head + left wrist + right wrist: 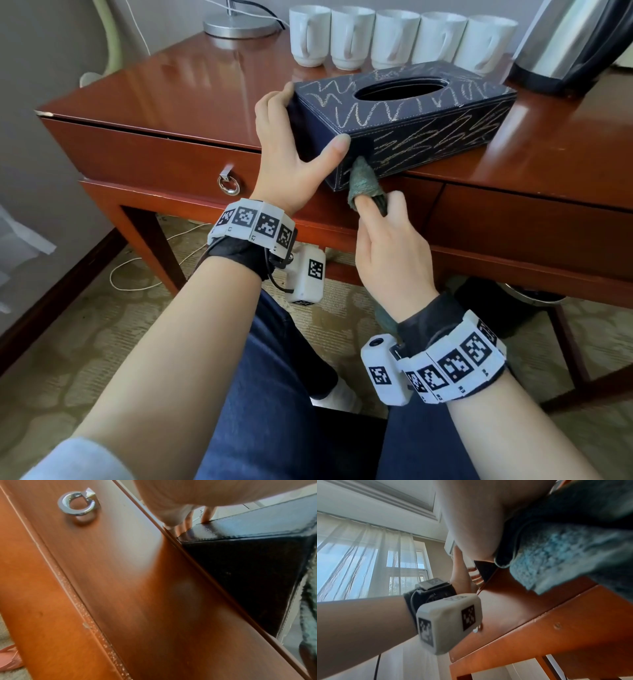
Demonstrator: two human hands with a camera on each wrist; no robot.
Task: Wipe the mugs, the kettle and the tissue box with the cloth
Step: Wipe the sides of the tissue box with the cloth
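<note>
Tissue box (404, 126) overhangs counter (205, 89) edge; my left hand (291, 161) grips its end, right hand (387, 253) pinches cloth (364, 183) against its side. Hard rubbing could likely drag it off.

Reddish wooden desk (205, 99) with ring-pull drawer (228, 184), lamp base (239, 25) (metal, round), patterned carpet (85, 359)

mugs (400, 39): 5, in a row at far side | kettle (575, 41): 1, far right | tissue box (404, 123): 1 | cloth (364, 185): 1 | lamp base (239, 25): 1, far left | drawer ring handle (228, 183): 1
</note>
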